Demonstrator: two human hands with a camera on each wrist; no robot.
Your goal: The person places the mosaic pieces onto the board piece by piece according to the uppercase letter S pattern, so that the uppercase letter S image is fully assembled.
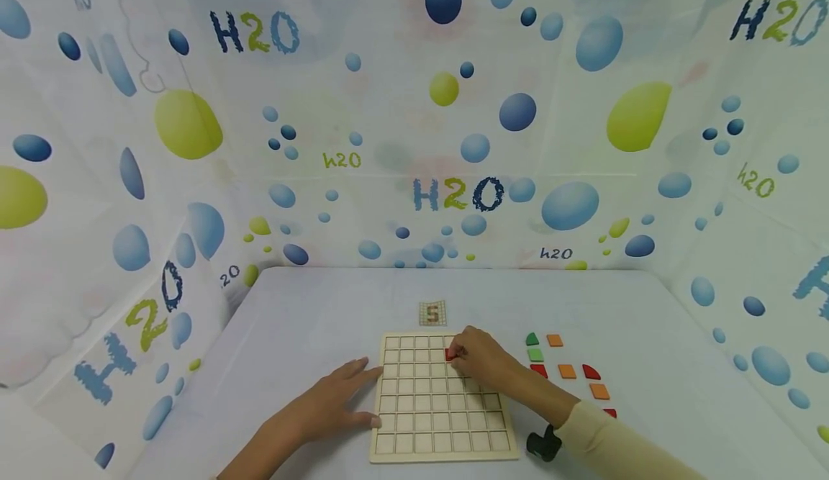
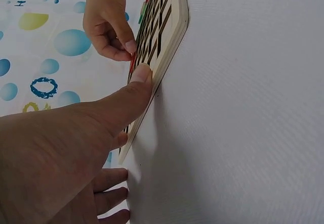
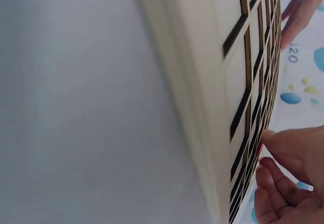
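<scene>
A light wooden board [image 1: 424, 422] with a raised grid of square cells lies on the table. My right hand [image 1: 481, 356] is over its far part, pinching a small red tile [image 1: 448, 355] between thumb and fingers at one of the cells. From the right wrist view, the thumb [image 3: 283, 140] and fingertips meet around the red piece, low against the grid. Along the board's left edge my left hand [image 1: 333, 402] rests with fingers spread, thumb near the lower corner. The left wrist view has that thumb [image 2: 132, 92] touching the board's rim.
Beyond the board lies a small gridded card [image 1: 432, 313] with a brownish figure like a 5. To the right are loose tiles: a green quarter-round [image 1: 532, 339], a light green square [image 1: 535, 355], a red quarter-round [image 1: 591, 372] and several orange squares. A black object [image 1: 544, 445] sits under the right forearm.
</scene>
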